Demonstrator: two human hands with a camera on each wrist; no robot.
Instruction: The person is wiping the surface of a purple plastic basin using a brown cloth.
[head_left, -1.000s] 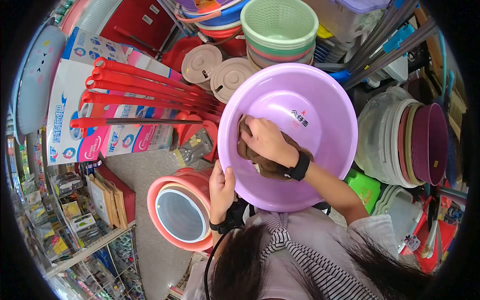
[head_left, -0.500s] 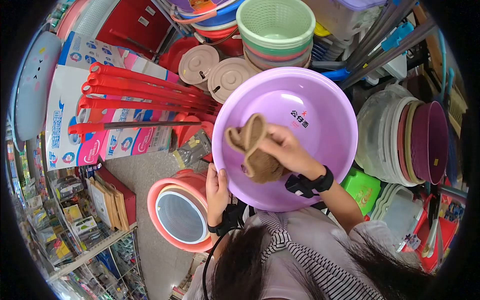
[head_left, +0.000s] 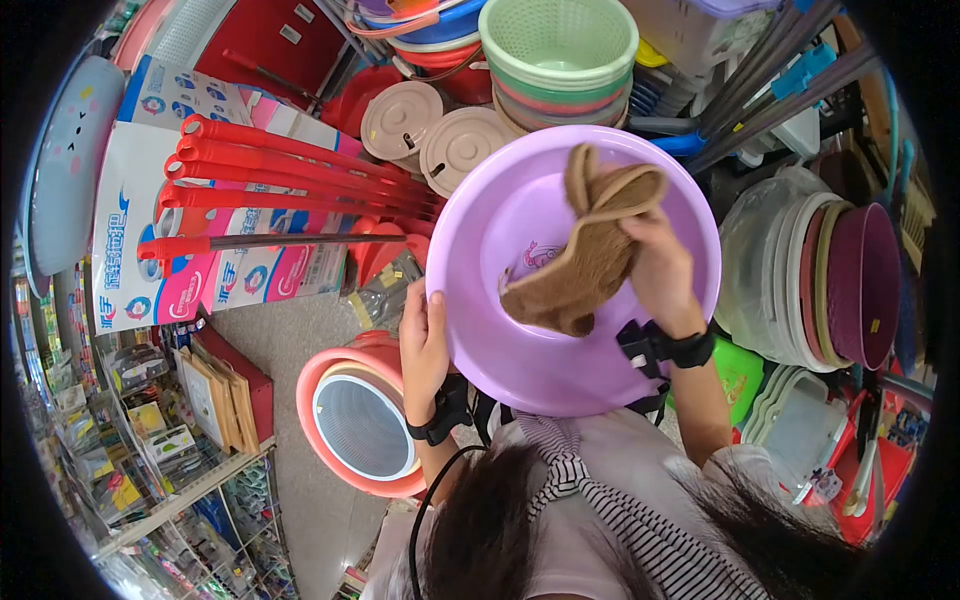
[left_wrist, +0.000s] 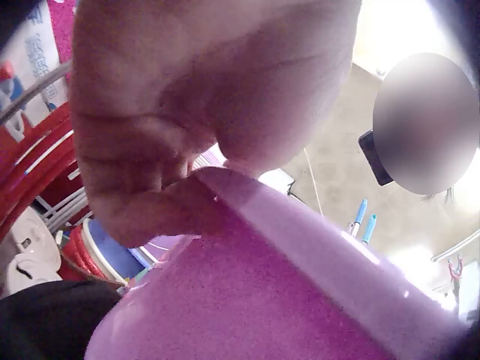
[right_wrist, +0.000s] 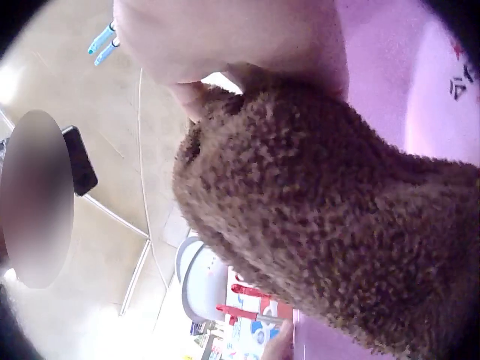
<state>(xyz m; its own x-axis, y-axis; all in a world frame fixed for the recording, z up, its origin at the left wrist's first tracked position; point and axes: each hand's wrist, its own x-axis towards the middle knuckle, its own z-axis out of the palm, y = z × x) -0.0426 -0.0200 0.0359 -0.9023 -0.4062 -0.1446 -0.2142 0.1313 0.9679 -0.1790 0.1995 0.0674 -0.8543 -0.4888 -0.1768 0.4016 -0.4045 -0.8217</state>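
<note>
A light purple plastic basin [head_left: 620, 375] is tilted in front of the person's body, its inside facing up. My left hand [head_left: 425, 345] grips its left rim; in the left wrist view that hand [left_wrist: 210, 90] has thumb and fingers around the basin edge [left_wrist: 315, 240]. Over the basin, my right hand [head_left: 665, 270] pinches a brown fuzzy cloth [head_left: 595, 245] near its upper right. The cloth hangs down and to the left, partly hiding the print on the basin floor. Its thick pile [right_wrist: 322, 202] fills much of the right wrist view.
Red-handled poles [head_left: 300, 165] lean beside white boxes on the left. Stacked green baskets [head_left: 560, 45] and beige lids [head_left: 400, 120] stand behind the basin. A pink bucket [head_left: 315, 445] sits on the floor at lower left, and stacked tubs [head_left: 860, 290] are at right.
My right hand has lifted the brown cloth from the basin's left inner side and moved it up and to the right. The left hand stays on the rim.
</note>
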